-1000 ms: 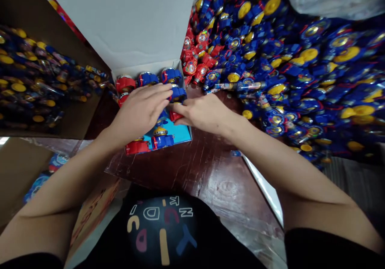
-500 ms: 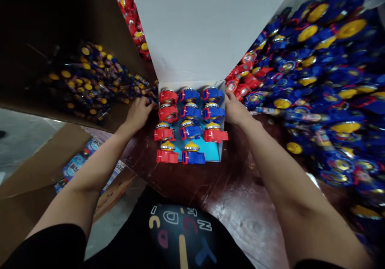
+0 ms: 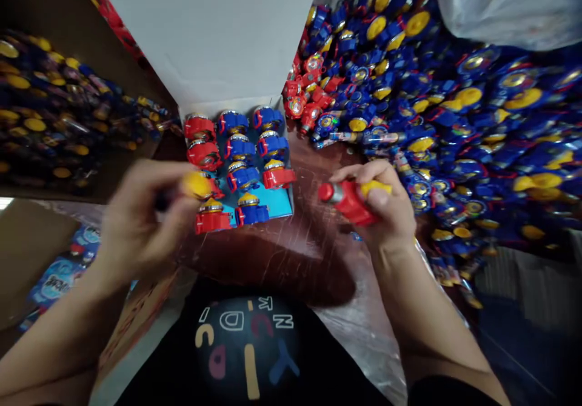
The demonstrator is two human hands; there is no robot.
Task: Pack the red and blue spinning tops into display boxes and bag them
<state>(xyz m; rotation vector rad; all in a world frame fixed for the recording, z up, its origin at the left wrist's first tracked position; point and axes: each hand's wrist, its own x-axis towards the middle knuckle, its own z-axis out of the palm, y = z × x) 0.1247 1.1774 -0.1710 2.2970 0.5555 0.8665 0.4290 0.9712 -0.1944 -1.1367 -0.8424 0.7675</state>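
Note:
My left hand (image 3: pixel 143 218) is closed on a small yellow-capped piece (image 3: pixel 196 185), blurred by motion, at the left front of the display box. In my right hand (image 3: pixel 388 206) is a red toy (image 3: pixel 352 203) with a yellow part and a red tip, held over the table right of the box. The white display box (image 3: pixel 227 36) stands with its lid up. Rows of red and blue watch-like toys (image 3: pixel 240 176) sit inside, with bare blue floor (image 3: pixel 279 203) at its front right corner.
A heap of blue, yellow and red toys (image 3: pixel 427 97) covers the right side, under a clear plastic bag (image 3: pixel 513 6). A cardboard box of small yellow-capped pieces (image 3: pixel 34 124) stands at the left. Below it, an open carton holds printed packs (image 3: pixel 59 282).
Both hands have left the box's sides and come nearer to me, each now holding a piece. The view has shifted to the right.

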